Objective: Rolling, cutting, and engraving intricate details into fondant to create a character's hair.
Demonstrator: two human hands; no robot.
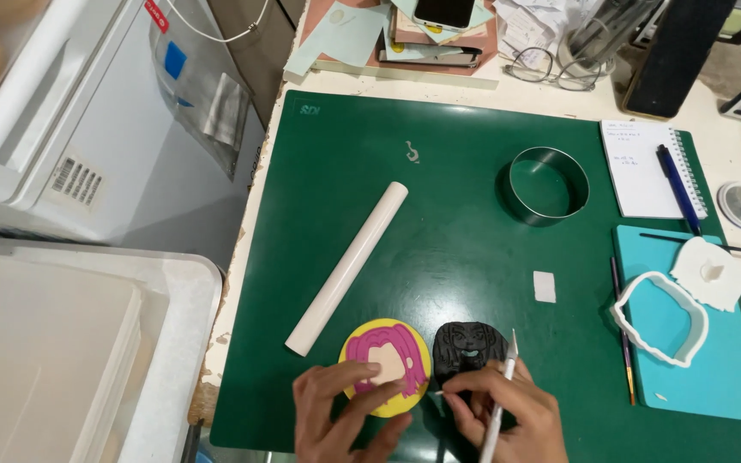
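A round yellow disc with a pink hair shape and a beige face piece lies on the green cutting mat near its front edge. My left hand rests on the disc's lower left, fingers spread over it. Just right of it lies a black moulded hair-shaped piece. My right hand grips a thin white-handled tool, its tip pointing toward the gap between the disc and the black piece.
A white rolling pin lies diagonally on the mat. A metal ring cutter stands at the back right, a small white square below it. To the right are a notepad with a pen, a teal mat with a white cutter, and brushes.
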